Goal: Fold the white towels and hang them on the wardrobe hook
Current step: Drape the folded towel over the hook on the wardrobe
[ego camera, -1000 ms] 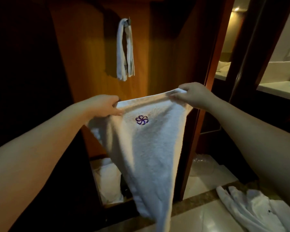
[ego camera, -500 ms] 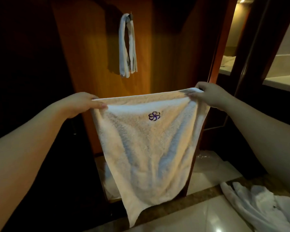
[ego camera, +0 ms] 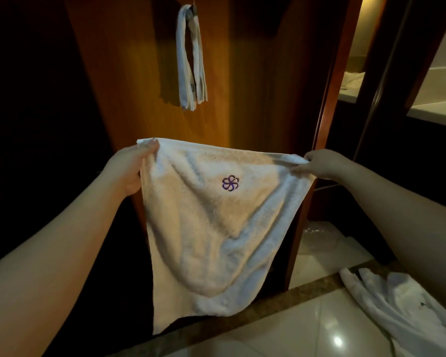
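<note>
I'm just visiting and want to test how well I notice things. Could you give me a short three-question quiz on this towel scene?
1. True or false: the held towel is gripped by the left hand and the right hand at its two upper corners.
2. What colour is the emblem on it?
3. Where is the folded towel? A) on the floor B) hanging on the wardrobe hook C) on the counter

Key: 1 true; 2 purple; 3 B. The crumpled white cloth on the floor is not folded.
</note>
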`<state>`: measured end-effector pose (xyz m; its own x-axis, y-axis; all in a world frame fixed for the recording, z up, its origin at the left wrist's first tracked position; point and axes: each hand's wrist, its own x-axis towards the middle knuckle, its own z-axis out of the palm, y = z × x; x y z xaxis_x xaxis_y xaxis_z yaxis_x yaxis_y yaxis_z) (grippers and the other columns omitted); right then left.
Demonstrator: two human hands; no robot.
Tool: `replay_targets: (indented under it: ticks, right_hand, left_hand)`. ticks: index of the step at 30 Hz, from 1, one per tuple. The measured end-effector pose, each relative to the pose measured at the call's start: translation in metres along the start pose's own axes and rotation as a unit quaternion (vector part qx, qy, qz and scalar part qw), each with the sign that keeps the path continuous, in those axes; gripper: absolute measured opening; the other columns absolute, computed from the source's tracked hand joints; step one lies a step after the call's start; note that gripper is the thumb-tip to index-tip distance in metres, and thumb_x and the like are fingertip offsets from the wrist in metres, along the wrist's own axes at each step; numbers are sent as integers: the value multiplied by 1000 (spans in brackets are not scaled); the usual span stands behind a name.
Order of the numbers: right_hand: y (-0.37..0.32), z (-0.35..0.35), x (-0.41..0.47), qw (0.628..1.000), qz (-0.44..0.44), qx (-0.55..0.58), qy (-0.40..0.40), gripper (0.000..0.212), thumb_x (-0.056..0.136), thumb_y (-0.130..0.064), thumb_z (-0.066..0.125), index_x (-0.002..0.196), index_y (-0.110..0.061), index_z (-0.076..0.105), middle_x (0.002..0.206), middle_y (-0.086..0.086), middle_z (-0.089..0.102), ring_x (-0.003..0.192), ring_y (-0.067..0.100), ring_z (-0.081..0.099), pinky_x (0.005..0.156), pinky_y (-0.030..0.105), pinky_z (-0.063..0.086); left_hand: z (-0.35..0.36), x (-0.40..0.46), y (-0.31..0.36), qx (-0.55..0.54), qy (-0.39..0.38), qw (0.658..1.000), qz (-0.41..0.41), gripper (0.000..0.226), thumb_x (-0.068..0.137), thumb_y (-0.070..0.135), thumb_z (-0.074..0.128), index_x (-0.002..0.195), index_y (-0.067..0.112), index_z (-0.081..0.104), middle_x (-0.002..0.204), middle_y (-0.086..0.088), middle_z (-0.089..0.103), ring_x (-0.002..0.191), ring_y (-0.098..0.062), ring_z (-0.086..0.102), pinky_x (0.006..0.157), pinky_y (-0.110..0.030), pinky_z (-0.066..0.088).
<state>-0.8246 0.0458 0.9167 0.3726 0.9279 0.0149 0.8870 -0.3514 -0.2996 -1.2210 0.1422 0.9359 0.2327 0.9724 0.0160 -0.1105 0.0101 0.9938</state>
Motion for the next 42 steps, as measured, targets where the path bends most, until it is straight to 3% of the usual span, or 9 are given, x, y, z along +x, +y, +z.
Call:
replay_targets:
  ticks: [3, 7, 11, 15, 18, 23, 35, 39, 42]
  right_hand:
    - [-11, 16, -6, 999, 26, -31, -36, 62, 90, -63, 59, 96, -3, 70, 83, 7, 62, 74, 21, 57, 68, 33, 42]
    - [-38, 34, -34, 995, -13, 93, -42, 50, 94, -51, 62, 121, -10, 63, 87, 1, 62, 75, 18, 60, 62, 30, 44]
    - [-65, 51, -72, 940, -72, 320, -90, 56, 99, -30, 62, 150, -30, 41, 79, 1, 65, 65, 15, 57, 63, 33, 42]
    - [-84, 67, -100, 905, -129, 393, -99, 20, 100, -32, 58, 117, -40, 66, 98, -8, 66, 78, 9, 64, 71, 31, 41]
    - [-95, 70, -118, 880, -160, 424, -143, 25, 98, -20, 54, 104, -37, 70, 108, -10, 64, 93, 12, 61, 78, 31, 44]
    - [-94, 66, -128, 901, -220, 355, -118, 28, 97, -20, 62, 108, -45, 60, 104, -19, 68, 94, -7, 65, 80, 13, 46]
    - [-102, 62, -140, 909, -244, 338, -9, 7, 97, -29, 63, 102, -29, 68, 84, -9, 72, 79, 0, 70, 73, 12, 54]
    - [-104, 56, -143, 918, -236, 320, -1, 8, 96, -34, 64, 100, -29, 68, 78, -9, 72, 73, -1, 69, 68, 14, 54]
    - [-107, 49, -144, 932, -231, 279, -17, 14, 94, -42, 64, 96, -30, 69, 77, -7, 72, 68, 1, 68, 69, 22, 54]
  left_hand:
    - [9, -8, -18, -14, 30, 999, -6, 23, 97, 26, 63, 102, 5, 68, 86, -9, 77, 74, -21, 75, 56, -29, 58]
    - [18, -14, -57, -59, 62, 996, -14, 61, 74, 42, 80, 118, 1, 68, 119, -28, 66, 94, -36, 71, 89, -52, 56]
    - [50, -48, -82, -28, 107, 994, -18, 27, 83, 39, 75, 96, 16, 77, 96, -9, 77, 96, -32, 73, 94, -58, 54]
    - [79, -78, -93, 42, 97, 994, 2, 29, 99, 41, 56, 104, 19, 73, 103, -4, 75, 99, -23, 70, 88, -40, 55]
    - [95, -92, -97, 66, 64, 996, -17, 29, 103, 41, 47, 107, 19, 66, 100, -2, 69, 100, -18, 65, 79, -32, 49]
    - [93, -107, -95, -24, -96, 994, -45, 36, 103, 31, 45, 126, 11, 64, 121, -8, 71, 117, -22, 64, 104, -39, 45]
    - [95, -124, -84, -54, -212, 976, -10, 38, 99, 34, 45, 122, 11, 65, 112, -10, 68, 109, -20, 63, 101, -39, 43]
    - [92, -125, -81, 43, -232, 972, 13, 46, 83, 22, 64, 128, 16, 60, 115, 0, 70, 113, -15, 63, 105, -37, 44]
    - [88, -124, -81, 145, -224, 963, 42, 34, 94, 28, 64, 127, 25, 61, 118, 1, 70, 116, -14, 63, 109, -47, 43]
